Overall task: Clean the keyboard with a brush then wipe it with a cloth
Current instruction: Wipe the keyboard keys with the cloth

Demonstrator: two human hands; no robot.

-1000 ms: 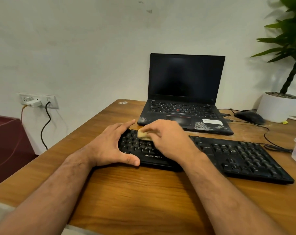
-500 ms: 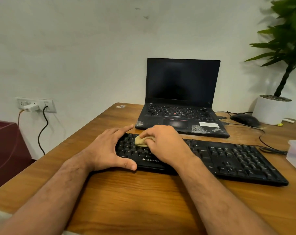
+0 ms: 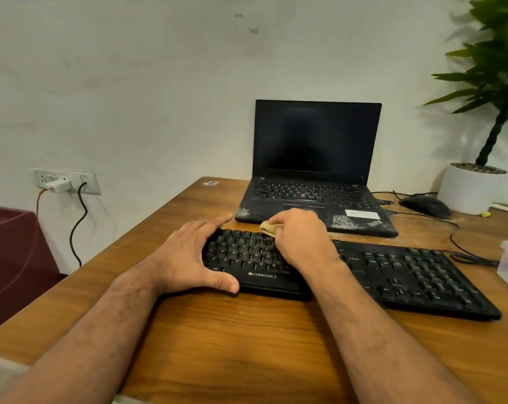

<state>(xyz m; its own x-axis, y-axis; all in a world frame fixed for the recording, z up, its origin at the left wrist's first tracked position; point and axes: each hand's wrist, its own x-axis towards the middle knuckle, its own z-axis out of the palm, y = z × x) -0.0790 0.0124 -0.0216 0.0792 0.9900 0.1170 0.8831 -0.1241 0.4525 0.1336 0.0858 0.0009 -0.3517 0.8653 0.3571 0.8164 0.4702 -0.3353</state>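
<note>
Where the wooden tabletop (image 3: 247, 339) meets the wall, an open laptop (image 3: 314, 170) with a dark screen stands behind the black keyboard (image 3: 407, 275), which lies across the middle of the tabletop. At the keyboard's left end, the left hand (image 3: 188, 258) braces it, fingers along the far edge and thumb against the near edge. Over the upper keys, the right hand (image 3: 302, 240) curls around a small tan cloth (image 3: 269, 227), pressing it onto the top row.
</note>
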